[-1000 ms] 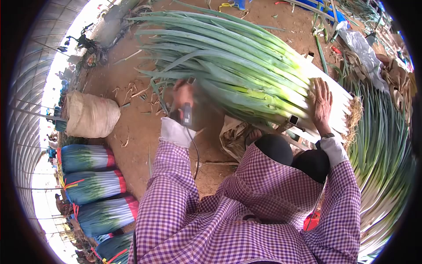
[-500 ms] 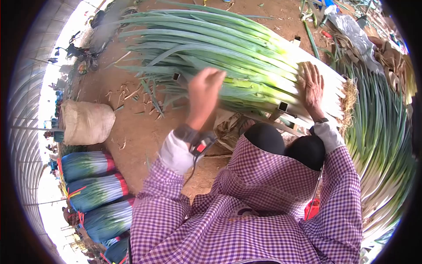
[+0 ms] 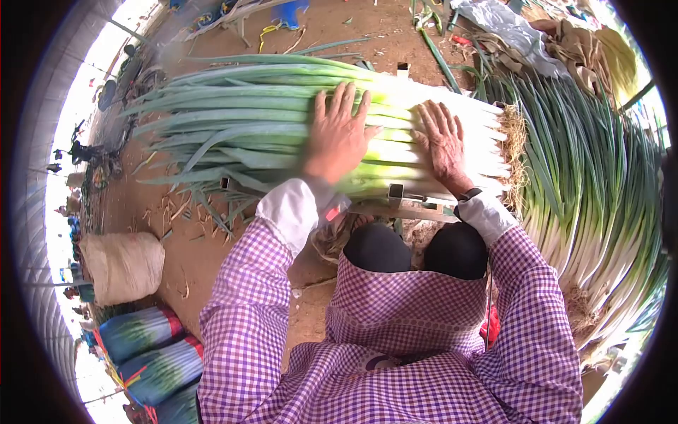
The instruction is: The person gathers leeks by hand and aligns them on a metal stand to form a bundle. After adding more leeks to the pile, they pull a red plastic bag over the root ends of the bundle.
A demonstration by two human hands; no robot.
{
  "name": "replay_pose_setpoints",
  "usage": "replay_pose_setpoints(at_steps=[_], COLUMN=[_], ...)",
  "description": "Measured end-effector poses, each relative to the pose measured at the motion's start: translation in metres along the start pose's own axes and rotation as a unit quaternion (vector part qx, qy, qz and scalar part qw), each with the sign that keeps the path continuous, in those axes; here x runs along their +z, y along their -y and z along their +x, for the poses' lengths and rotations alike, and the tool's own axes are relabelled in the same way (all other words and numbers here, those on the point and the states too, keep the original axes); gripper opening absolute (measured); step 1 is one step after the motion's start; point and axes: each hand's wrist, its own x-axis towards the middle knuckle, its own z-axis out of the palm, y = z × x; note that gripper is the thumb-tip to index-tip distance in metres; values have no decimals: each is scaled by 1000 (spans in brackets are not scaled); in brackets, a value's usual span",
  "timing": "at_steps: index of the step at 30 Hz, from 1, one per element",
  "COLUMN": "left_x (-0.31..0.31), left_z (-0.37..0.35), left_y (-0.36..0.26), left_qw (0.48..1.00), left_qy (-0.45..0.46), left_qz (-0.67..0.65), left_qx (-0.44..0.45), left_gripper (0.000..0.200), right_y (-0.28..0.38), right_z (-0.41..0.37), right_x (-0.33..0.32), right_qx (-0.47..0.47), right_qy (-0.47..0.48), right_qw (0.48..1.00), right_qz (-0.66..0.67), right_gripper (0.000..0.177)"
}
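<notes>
A thick row of long green onions (image 3: 268, 106) lies across a low metal frame (image 3: 413, 201) in front of my knees. Their green leaves point left, and the white stalks end in tan roots (image 3: 515, 145) on the right. My left hand (image 3: 341, 134) rests on the pale green middle of the stalks, fingers spread. On the whiter part, to the right, my right hand (image 3: 442, 145) lies flat with its fingers stretched out. Neither hand grips a stalk. Square metal posts stick up at the near and far sides of the pile.
More green onions (image 3: 572, 162) are heaped along the right. At the left stand a whitish sack (image 3: 122, 267) and several wrapped onion bundles (image 3: 159, 360) with red bands. Grey plastic sheeting (image 3: 512, 32) lies at the back right, and scraps litter the dirt floor (image 3: 187, 244).
My left hand has gone from a loosely closed shape above the near side to lying spread on the stalks. The right hand remains on the onions. The whole view has shifted.
</notes>
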Motion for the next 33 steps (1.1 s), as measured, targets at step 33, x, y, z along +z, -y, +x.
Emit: replay_pose_setpoints(at_steps=[33], left_x=[13], left_z=[9], left_y=[-10], left_qw=[988], left_qy=[95], left_qz=[121], left_qx=[-7], left_gripper=[70], right_y=[-65], right_z=[-39], right_x=[-26], right_qx=[170], right_qy=[8], right_qw=[985], right_qz=[7], right_gripper=[65])
